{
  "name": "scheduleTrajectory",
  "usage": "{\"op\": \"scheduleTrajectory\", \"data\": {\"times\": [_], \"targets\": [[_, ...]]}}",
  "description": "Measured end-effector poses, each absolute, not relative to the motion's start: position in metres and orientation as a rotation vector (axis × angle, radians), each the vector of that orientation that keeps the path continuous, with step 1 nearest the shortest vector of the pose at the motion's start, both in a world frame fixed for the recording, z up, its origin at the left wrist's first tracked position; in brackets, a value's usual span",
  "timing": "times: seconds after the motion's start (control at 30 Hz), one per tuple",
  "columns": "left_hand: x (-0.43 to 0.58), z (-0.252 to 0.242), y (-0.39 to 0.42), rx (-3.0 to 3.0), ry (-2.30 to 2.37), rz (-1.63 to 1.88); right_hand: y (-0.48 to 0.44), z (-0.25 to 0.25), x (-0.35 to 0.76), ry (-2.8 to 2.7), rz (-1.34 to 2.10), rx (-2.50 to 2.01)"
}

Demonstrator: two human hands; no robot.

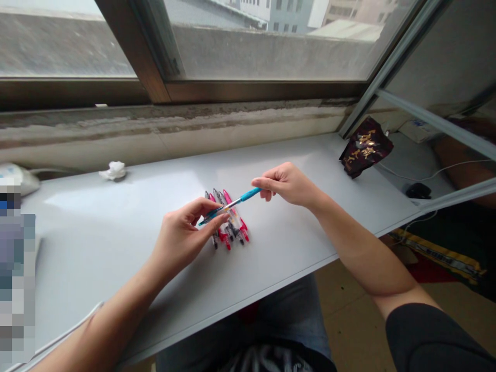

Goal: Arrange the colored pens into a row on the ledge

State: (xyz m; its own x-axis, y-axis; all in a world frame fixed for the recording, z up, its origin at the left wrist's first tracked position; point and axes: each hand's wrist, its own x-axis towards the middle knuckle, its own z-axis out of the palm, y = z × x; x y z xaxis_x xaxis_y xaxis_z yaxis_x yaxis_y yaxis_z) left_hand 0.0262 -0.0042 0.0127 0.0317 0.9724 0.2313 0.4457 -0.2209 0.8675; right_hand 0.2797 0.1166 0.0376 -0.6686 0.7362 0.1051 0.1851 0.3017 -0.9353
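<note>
My left hand point(182, 243) and my right hand point(287, 185) both grip a teal and clear pen point(232, 204) above the desk. The left fingers wrap its lower barrel, and the right thumb and fingertips pinch its teal upper end. Directly beneath the pen lies a small group of several retractable pens point(228, 219) with red, pink and dark trim, side by side on the white desk point(108, 222). My left hand and the held pen partly hide their upper halves.
A crumpled white tissue point(114, 170) lies near the window sill point(174, 124), and a dark foil packet point(366, 147) stands at the desk's far right. A white object point(19, 178) sits at the far left. Beyond the right edge, a black computer mouse point(418, 190) and a white cable lie lower down.
</note>
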Motion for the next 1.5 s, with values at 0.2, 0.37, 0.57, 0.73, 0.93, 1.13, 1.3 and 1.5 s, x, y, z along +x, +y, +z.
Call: {"op": "scheduleTrajectory", "data": {"times": [0.2, 0.37, 0.57, 0.73, 0.93, 1.13, 1.3, 1.5], "targets": [[0.023, 0.01, -0.004, 1.713, 1.485, 1.175, 0.118, 0.04, 0.284, -2.04, 1.355, -0.714], [0.019, 0.007, -0.001, 1.678, 1.496, 1.17, 0.117, 0.041, 0.285, -2.136, 1.291, -0.711], [0.017, 0.003, 0.0, 1.652, 1.508, 1.175, 0.116, 0.039, 0.283, -2.115, 1.249, -0.75], [0.016, 0.002, 0.001, 1.652, 1.544, 1.183, 0.113, 0.042, 0.282, -2.278, 1.195, -0.735], [0.018, 0.007, 0.003, 1.689, 1.51, 1.201, 0.112, 0.045, 0.284, -2.295, 1.215, -0.675], [0.015, 0.002, 0.0, 1.701, 1.546, 1.205, 0.114, 0.045, 0.286, -2.347, 1.267, -0.595], [0.02, 0.0, -0.005, 1.887, 1.624, 1.252, 0.111, 0.035, 0.273, -2.061, 1.438, -0.662], [0.03, 0.001, -0.011, 2.192, 1.464, 1.227, 0.1, 0.026, 0.253, -1.715, 1.699, -0.662]]}}
